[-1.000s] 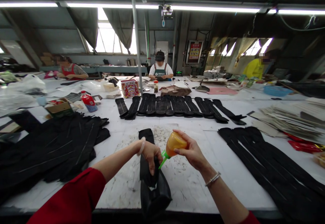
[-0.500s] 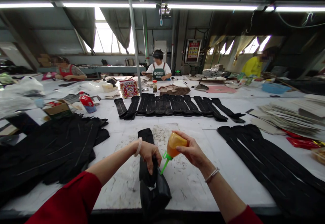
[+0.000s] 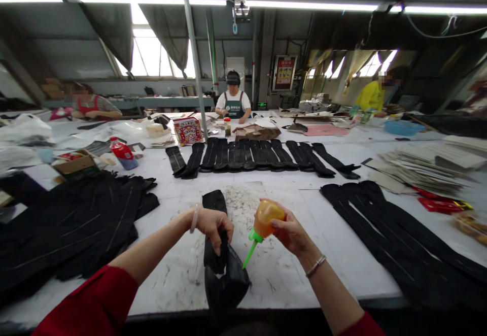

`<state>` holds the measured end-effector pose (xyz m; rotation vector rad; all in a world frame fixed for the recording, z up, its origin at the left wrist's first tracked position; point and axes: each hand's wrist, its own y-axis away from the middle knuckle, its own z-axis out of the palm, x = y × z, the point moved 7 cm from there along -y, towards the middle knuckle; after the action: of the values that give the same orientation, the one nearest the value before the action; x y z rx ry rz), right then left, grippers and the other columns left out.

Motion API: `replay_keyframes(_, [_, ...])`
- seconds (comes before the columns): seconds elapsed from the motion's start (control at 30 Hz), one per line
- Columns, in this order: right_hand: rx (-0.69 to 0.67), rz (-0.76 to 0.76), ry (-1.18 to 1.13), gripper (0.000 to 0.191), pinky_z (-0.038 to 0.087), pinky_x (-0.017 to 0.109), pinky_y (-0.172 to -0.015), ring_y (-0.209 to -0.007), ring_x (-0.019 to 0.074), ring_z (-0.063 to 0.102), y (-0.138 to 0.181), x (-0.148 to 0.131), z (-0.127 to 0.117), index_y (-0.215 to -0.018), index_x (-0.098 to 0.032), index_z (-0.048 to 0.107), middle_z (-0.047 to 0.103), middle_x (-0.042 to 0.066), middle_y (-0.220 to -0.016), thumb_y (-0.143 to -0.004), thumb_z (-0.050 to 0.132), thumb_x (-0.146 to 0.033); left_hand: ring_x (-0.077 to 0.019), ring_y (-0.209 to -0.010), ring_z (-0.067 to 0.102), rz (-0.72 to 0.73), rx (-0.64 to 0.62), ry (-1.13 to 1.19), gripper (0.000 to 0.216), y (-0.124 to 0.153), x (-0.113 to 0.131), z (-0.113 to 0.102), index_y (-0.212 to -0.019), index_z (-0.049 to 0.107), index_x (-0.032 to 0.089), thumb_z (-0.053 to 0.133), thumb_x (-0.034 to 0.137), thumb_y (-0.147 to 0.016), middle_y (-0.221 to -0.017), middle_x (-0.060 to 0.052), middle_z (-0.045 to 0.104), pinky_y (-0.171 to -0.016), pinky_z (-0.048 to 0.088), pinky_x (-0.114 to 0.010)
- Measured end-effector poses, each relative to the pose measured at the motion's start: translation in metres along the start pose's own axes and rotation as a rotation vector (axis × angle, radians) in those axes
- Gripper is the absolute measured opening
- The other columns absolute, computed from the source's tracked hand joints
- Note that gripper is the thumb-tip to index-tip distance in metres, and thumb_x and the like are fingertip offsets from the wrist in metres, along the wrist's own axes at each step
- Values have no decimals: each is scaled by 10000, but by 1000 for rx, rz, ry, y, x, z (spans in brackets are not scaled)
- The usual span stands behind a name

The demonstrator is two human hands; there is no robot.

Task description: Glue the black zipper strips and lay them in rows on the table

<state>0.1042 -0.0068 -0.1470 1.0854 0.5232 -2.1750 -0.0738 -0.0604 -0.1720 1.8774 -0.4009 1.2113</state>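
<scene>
A black strap-like piece point(image 3: 227, 285), leather or fabric, lies lengthwise before me with its near end folded open. My left hand point(image 3: 216, 227) is closed on its upper layer, pinching and lifting it. In my right hand point(image 3: 292, 230) is a squeeze bottle point(image 3: 268, 217) of amber liquid, probably glue, tipped downward. Its green nozzle point(image 3: 250, 254) points at the right edge of the opened piece; whether the tip touches cannot be made out. The fingers of my right hand wrap round the bottle body.
Black pieces point(image 3: 247, 154) lie in a row across the table point(image 3: 281, 285). More black pieces are heaped at left point(image 3: 76, 224) and right point(image 3: 380, 224). A red-and-blue bottle point(image 3: 124, 154) stands at left, a cardboard stack point(image 3: 426, 166) at right. Several people work beyond.
The nozzle has moved down along the right edge of the black piece, toward its near end. My left hand keeps its grip on the layer. The whole view has shifted slightly.
</scene>
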Motion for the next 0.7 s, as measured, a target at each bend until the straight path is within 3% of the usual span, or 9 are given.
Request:
replay_keyframes(0.43, [65,-27,-199,592,537,313,-763,-860,213,694,18,8,-9,-1169,-197,657,745,78,-997,-613,854,-250,-61,-484,520,84,96,44,464,9,-1,-13,-758,665,144,932,365,-450,-650,54,605,-423,429,-146])
replay_keyframes(0.7, [177,-105,-306,509,561,332,-739,-926,241,697,22,17,-25,-1153,-176,652,752,98,-1019,-676,818,-240,-52,-449,497,160,153,167,363,9,3,-16,-708,665,141,917,305,-505,-667,32,629,-421,418,-165])
